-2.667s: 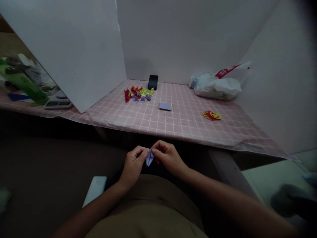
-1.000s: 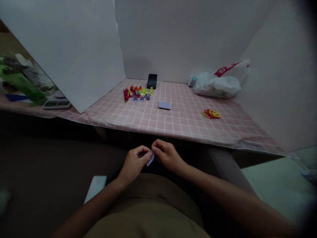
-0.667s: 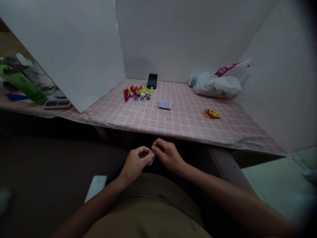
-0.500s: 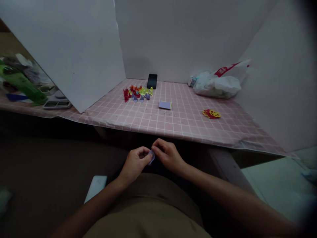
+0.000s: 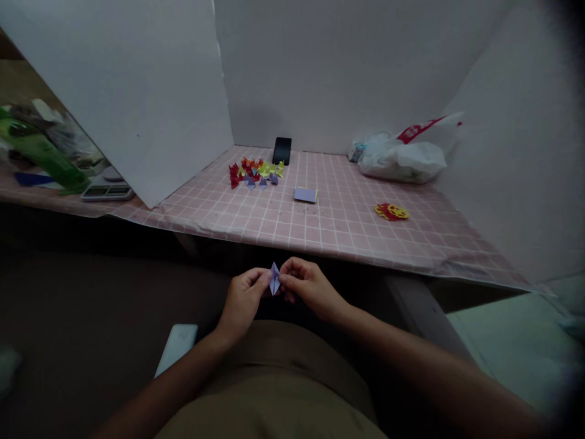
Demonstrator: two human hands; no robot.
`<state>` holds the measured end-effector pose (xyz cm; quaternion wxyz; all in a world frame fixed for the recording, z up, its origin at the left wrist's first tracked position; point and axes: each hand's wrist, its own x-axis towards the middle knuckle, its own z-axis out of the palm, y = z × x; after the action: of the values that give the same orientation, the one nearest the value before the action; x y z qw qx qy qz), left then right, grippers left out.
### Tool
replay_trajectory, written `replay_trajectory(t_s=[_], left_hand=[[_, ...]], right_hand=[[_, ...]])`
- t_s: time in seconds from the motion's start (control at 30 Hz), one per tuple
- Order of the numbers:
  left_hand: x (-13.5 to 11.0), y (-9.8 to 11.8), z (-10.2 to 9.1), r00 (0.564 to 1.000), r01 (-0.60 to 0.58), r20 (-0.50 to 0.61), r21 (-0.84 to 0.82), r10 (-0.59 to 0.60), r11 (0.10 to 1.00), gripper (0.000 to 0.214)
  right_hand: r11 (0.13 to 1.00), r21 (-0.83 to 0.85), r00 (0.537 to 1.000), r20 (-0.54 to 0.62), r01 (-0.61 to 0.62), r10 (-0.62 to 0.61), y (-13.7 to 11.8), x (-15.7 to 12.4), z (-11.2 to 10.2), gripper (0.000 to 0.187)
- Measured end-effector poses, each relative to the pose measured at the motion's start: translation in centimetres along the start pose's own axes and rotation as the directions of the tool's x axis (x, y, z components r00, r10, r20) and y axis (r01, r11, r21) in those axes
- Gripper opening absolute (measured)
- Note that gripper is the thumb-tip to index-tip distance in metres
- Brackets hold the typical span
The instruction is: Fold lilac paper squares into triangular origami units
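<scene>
A small piece of folded purple paper [image 5: 274, 279], diamond-shaped with a crease down its middle, is held upright above my lap. My left hand [image 5: 247, 296] pinches its left side between thumb and fingers. On the opposite side, my right hand [image 5: 308, 285] grips the paper's edge with thumb and forefinger. Beyond the table edge lies a stack of purple paper squares [image 5: 305, 195], with a yellow edge showing beneath. Several folded paper cranes [image 5: 256, 172] in red, orange, yellow and purple stand grouped farther back.
A dark phone [image 5: 282, 150] leans at the back wall. White plastic bags [image 5: 402, 160] lie at the back right, red and yellow cut-out shapes [image 5: 392, 211] nearer. Left of the white panel [image 5: 137, 91] are a scale [image 5: 107, 192] and a green bottle [image 5: 46, 155]. A white device [image 5: 177, 347] lies beside my lap.
The purple paper has turned from a slanted, curled view to an upright open diamond. My right hand has shifted its grip to the paper's right side.
</scene>
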<state>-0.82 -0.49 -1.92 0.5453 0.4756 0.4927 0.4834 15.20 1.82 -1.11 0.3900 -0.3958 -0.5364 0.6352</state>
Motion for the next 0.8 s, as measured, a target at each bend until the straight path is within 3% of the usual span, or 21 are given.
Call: replay_trajectory(t_s=[0.23,0.8], left_hand=[[0.07,-0.29,-0.22,0.999,-0.016,0.043,-0.010,0.017,1.000,0.027],[0.09,-0.01,-0.18,1.000,-0.016,-0.007,0.016,0.016,1.000,0.021]], right_hand=[[1.000,0.027,0.999,-0.030,0.012,-0.012,0.06,0.07,-0.10,0.023],[0.992,0.124,1.000,0.023,-0.003,0.000,0.26,0.11,-0.22,0.019]])
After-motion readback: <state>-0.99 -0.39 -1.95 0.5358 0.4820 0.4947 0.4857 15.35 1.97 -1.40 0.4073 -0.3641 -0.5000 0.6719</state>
